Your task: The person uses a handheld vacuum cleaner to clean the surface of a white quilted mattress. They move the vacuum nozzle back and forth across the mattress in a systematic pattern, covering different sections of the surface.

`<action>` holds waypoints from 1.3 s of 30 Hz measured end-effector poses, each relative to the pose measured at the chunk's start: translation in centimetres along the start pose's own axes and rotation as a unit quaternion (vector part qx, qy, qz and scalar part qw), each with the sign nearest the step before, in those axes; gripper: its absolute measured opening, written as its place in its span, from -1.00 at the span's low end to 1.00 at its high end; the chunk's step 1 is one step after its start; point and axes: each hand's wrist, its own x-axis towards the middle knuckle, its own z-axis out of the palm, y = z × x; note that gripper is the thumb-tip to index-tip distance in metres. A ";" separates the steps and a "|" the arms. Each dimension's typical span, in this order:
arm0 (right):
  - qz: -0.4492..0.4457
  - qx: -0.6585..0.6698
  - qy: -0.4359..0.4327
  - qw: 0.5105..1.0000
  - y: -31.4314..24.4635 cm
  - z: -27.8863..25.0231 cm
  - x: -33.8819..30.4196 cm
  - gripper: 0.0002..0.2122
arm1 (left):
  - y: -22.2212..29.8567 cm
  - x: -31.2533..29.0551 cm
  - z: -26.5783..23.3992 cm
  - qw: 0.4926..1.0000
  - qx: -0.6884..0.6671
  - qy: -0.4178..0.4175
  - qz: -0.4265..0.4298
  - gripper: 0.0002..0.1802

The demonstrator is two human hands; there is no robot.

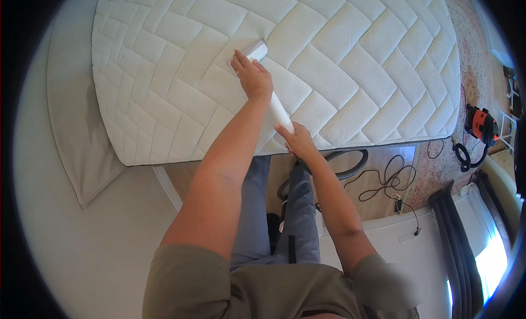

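Observation:
A white vacuum nozzle (257, 50) with a partly see-through wide head rests on the quilted white mattress (356, 61). My left hand (252, 78) is closed over the neck just behind that head, fingers pressed together along it and hiding part of it. From there a white tube (280, 112) runs down toward me. Around its near end, at the mattress edge, my right hand (296, 139) is wrapped. Below that hand a dark ribbed hose (353, 166) loops over the floor.
An orange and black vacuum cleaner (483, 125) stands on the patterned rug (472, 72) at right. A black cable (388, 182) lies coiled on the wooden floor. To the left is a beige padded headboard (74, 110). Dark curtains (457, 242) hang at lower right.

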 end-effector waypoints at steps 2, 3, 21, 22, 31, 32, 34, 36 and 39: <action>0.014 0.018 -0.010 1.000 1.0 -0.2 -0.3 -0.37 | 0.1 -1.0 0.1 0.999 0.038 0.010 0.018 -0.34; 0.022 0.027 -0.015 0.999 1.4 -0.2 -0.4 -0.38 | 0.2 -1.5 0.1 0.999 0.033 0.004 0.012 -0.34; 0.032 0.058 0.000 0.998 5.8 -0.8 -3.7 -0.49 | 0.7 -7.6 0.1 0.999 -0.034 -0.009 -0.007 -0.29; 0.034 0.058 0.003 0.998 6.1 -0.8 -3.9 -0.49 | 0.9 -8.0 0.0 0.999 -0.037 -0.012 -0.010 -0.29; 0.067 0.062 0.006 0.996 9.4 -1.9 -6.6 -0.50 | 1.2 -12.4 0.2 1.000 -0.017 -0.014 0.011 -0.27; 0.066 0.068 0.007 0.995 10.1 -2.1 -6.9 -0.50 | 1.4 -13.0 0.2 1.000 -0.011 -0.012 0.013 -0.27; 0.069 0.084 0.005 0.994 11.1 -2.4 -7.5 -0.50 | 1.8 -14.4 0.2 1.000 -0.020 -0.013 0.012 -0.28; 0.074 0.103 -0.002 0.992 11.7 -2.7 -8.3 -0.49 | 2.0 -15.4 0.2 1.000 -0.022 -0.015 0.010 -0.27; 0.061 0.112 -0.015 0.992 12.5 -3.3 -9.0 -0.50 | 2.3 -16.7 0.3 1.000 -0.017 -0.018 0.004 -0.26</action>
